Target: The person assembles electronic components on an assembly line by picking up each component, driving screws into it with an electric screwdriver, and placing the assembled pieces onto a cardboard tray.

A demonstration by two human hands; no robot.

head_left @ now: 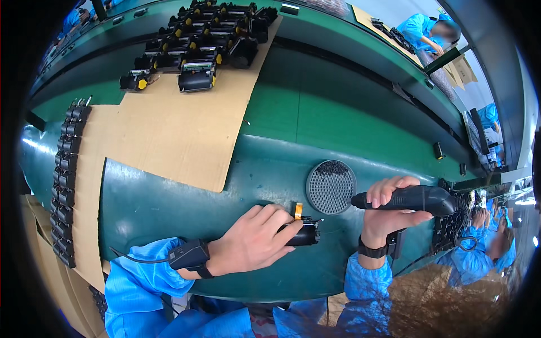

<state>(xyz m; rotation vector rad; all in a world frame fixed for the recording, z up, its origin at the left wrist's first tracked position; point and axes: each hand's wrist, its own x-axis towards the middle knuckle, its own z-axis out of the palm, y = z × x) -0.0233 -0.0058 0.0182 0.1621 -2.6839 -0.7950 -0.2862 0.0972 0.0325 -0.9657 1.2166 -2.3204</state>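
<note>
My left hand (253, 239) is closed on a small black cylindrical assembly (306, 235), pressing it to the green tabletop. An orange flat ribbon cable (298, 210) sticks up from this assembly beside my fingertips. My right hand (386, 221) is wrapped round a black electric screwdriver (420, 199), held nearly level with its tip pointing left. That tip is at the right rim of a round grey dimpled tray (332, 198). Tiny dark pieces (331, 168), too small to make out singly, are heaped at the tray's far side.
Rows of black assemblies with yellow parts (197, 42) stand on cardboard (174, 132) at the far left. A column of black units (66, 186) lines the left edge. More dark parts (445, 225) lie right of the screwdriver. Co-workers in blue (420, 31) sit across and to the right.
</note>
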